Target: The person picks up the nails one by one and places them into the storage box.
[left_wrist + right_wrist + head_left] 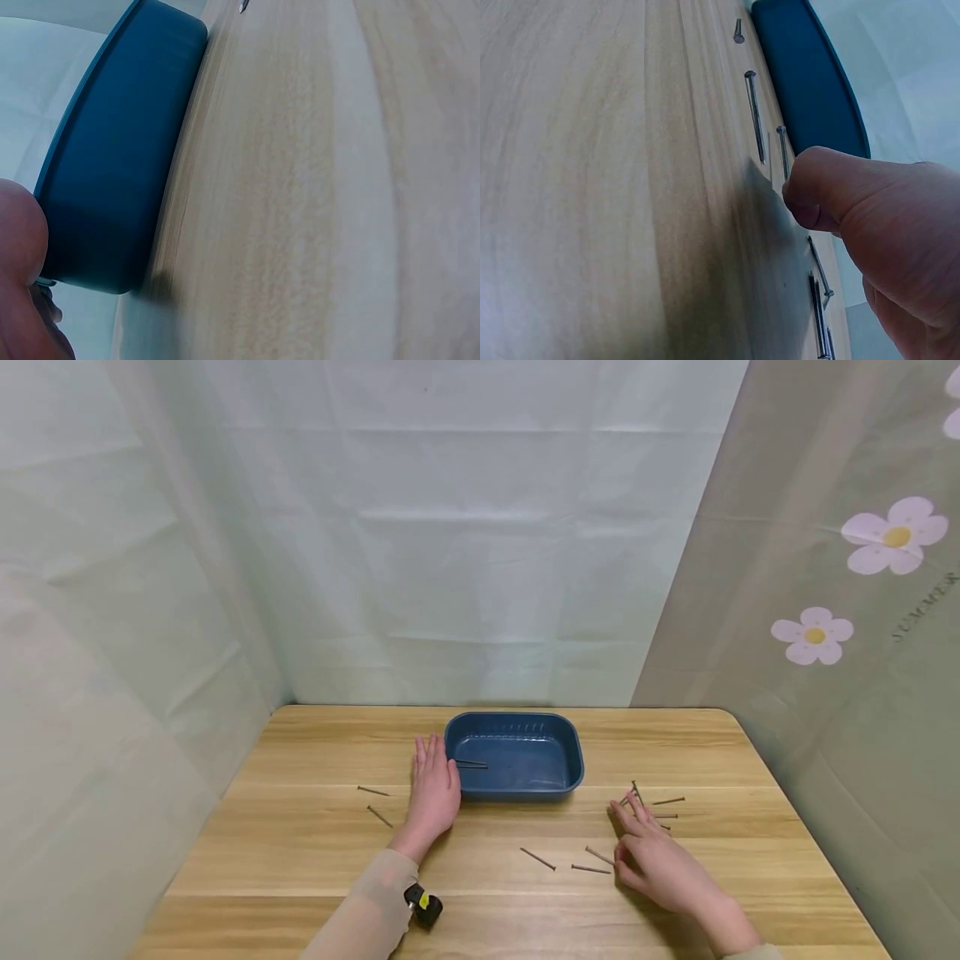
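Note:
My left hand (435, 789) lies along the left end of a blue plastic tray (517, 796), fingers extended and touching its side. Two nails (472, 767) rest inside the tray at its left end. To the right, my right hand (660, 860) reaches low over a loose group of nails (666, 816), its fingertips among them and its thumb apart from the fingers. One nail (637, 792) there slants up by the fingertips. In the right wrist view the thumb (817, 187) hides the fingertips; more nails (755, 116) lie beside it.
Several nails (537, 859) lie in front of the tray, between the hands. Two more nails (380, 817) are left of my left hand. The wooden table (300, 860) backs onto a pale curtain (487, 568), with flowered cloth at the right. A small black device (424, 906) sits on my left wrist.

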### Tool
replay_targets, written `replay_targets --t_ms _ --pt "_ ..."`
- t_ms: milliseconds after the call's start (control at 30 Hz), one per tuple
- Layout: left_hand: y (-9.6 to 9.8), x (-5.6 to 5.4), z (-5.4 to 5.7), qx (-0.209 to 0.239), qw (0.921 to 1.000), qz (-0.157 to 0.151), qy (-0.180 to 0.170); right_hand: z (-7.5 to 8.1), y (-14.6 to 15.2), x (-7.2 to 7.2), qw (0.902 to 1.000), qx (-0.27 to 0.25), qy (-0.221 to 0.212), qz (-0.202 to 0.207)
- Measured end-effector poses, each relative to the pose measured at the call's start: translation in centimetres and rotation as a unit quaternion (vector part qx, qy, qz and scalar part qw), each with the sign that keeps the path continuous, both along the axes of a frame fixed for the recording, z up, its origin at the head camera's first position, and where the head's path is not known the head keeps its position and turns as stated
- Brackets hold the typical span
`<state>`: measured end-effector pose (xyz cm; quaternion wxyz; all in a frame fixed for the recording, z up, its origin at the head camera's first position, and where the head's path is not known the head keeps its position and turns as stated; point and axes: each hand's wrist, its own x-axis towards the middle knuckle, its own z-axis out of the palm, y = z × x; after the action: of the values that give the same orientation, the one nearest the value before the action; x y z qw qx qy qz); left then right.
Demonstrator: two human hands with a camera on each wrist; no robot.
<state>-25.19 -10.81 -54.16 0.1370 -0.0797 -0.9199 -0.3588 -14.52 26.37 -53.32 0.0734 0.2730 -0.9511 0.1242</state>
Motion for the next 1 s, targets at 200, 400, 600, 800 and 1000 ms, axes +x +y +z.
replay_targets --t_ms 200,400,600,800,1000 --pt "0.1 0.1 0.0 -0.004 1.0 0.001 0.004 0.3 0.1 0.0 0.9996 -0.006 -0.024 -0.01" --pt "0.1 0.1 0.0 -0.004 1.0 0.003 0.003 0.6 0.0 -0.1 0.9995 -0.006 -0.03 -0.012" --pt "0.0 0.0 0.0 -0.006 1.0 0.003 -0.002 1.0 -0.1 -0.1 0.9997 -0.01 -0.022 -0.01" --pt "0.0 0.1 0.1 -0.007 1.0 0.005 -0.003 1.5 -0.3 -0.3 0.9997 -0.015 -0.017 -0.013" --pt "0.0 0.1 0.0 -0.006 1.0 0.004 -0.006 1.8 -0.5 -0.4 0.9998 -0.014 -0.003 -0.015"
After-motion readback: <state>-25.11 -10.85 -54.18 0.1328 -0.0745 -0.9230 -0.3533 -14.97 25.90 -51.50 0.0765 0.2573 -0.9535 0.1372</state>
